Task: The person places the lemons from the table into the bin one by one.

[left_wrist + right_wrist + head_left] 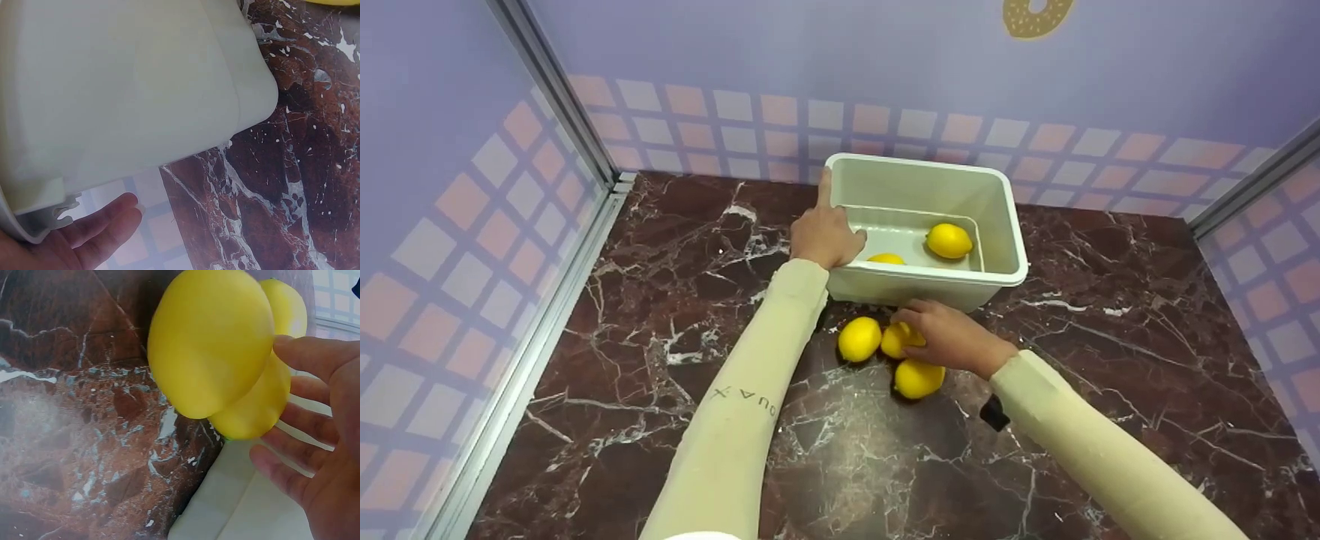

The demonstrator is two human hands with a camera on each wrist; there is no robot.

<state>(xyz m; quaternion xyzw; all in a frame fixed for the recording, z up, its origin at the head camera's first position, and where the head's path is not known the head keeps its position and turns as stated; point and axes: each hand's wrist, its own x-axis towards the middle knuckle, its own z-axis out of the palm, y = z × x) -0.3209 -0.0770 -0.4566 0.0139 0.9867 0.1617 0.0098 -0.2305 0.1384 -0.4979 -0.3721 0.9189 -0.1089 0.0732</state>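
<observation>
Upside-down or not, I made out an X (721, 392) among dark letters on the left sleeve (724, 435). The left hand (825, 234) gripped the pale, plastic-looking bin (877, 285), two smooth lemons (949, 241) inside. The right hand (952, 337) held the middle lemon (894, 341); two oval lemons (859, 340) sat beside it on the marble-veined bench (847, 465).

Head camera looks forward and down; close wrist cameras share the bin (919, 187) (partly, it seems).
</observation>
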